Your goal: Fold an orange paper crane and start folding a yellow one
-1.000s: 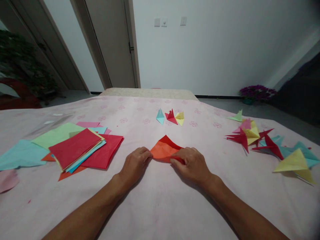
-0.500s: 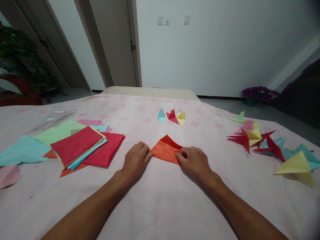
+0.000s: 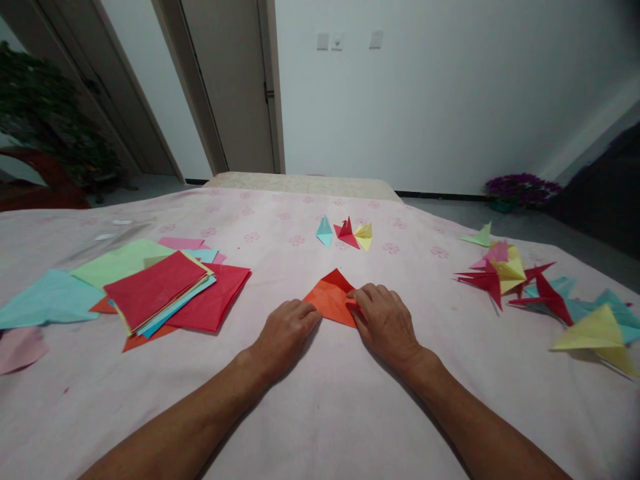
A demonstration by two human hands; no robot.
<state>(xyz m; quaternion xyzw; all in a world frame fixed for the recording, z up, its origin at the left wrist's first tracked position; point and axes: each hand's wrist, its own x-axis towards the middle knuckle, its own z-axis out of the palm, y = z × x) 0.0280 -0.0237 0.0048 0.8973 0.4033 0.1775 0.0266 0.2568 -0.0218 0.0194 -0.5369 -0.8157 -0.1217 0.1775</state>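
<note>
A folded piece of orange origami paper (image 3: 333, 297) lies on the table in front of me, one corner pointing away. My left hand (image 3: 289, 331) has its fingers together and the thumb pressed on the paper's left part. At the right corner my right hand (image 3: 384, 320) pinches a flap between thumb and fingers, and a bit of the paper lifts there. Both hands cover part of the sheet's edges. Beyond the paper stand three small folded figures: a light blue one (image 3: 325, 231), a red one (image 3: 347, 233) and a yellow one (image 3: 365, 235).
Left of my hands lies a pile of coloured paper, with red sheets (image 3: 160, 287) on top and a green sheet (image 3: 120, 265) behind. Several folded cranes lie at the right, among them a yellow one (image 3: 593, 333). A pink flowered cloth (image 3: 320, 413) covers the table.
My right hand has moved a little left and up, bringing the paper's right corner inward. My left hand has slid slightly right, its thumb further onto the paper.
</note>
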